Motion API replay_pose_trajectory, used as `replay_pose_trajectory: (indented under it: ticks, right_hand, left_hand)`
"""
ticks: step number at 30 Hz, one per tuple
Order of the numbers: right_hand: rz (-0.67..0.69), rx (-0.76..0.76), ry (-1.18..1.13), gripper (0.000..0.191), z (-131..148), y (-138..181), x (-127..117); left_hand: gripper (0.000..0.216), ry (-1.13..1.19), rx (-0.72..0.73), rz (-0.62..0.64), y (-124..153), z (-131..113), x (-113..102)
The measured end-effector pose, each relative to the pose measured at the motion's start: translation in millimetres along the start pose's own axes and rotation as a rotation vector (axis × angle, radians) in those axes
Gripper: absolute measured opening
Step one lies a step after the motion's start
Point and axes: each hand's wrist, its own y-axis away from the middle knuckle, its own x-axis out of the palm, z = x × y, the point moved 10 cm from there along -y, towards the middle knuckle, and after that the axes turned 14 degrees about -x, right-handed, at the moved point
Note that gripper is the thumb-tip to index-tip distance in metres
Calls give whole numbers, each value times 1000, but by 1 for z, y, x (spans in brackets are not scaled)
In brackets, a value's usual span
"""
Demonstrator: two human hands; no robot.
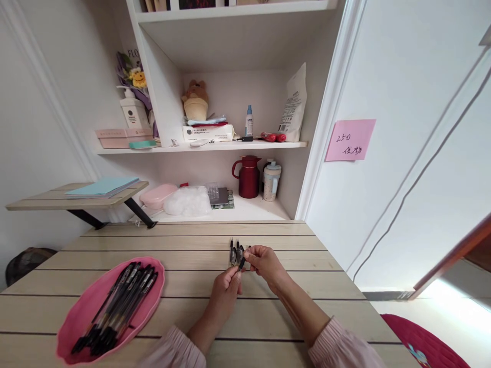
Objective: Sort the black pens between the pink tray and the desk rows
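Both hands meet over the middle of the wooden table (192, 301). My left hand (225, 292) pinches the lower end of a black pen (241, 261). My right hand (265, 265) is closed on the pen's upper end, fingers curled round it. Just behind the hands, two more black pens (234, 250) lie side by side on the table. To the left, a pink oval tray (74, 322) holds several black pens (118, 304).
A raised wooden stand (57, 200) with a light blue book sits at the back left. Shelves behind hold a red jug (248, 176), a cup, a pink case, a white bag and bottles. A pink note (350, 139) is stuck on the white door at right.
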Motion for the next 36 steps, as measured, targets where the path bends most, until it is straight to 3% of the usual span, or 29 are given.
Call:
replay_pose_trajectory:
  ticks: [7,12,16,21,25,36]
  right_hand:
    - [142,40,-193,37,-1,4,14]
    - [64,59,-190,35,-7,4,7]
    - [105,87,-277,38,-9,5,14]
    - [20,99,-273,35,-13,4,5]
    - [78,90,-346,34,-10,5,13]
    - [56,84,-300,32,-11,5,10]
  left_hand:
    - [34,21,0,-7,-2,1,-1]
    - [34,16,-11,15,0,-1,1]
    - [34,23,-8,13,-2,-1,0]
    - [34,18,2,23,-6,4,1]
    - [33,4,-2,33,-6,5,2]
    - [31,-32,4,40,-7,4,3]
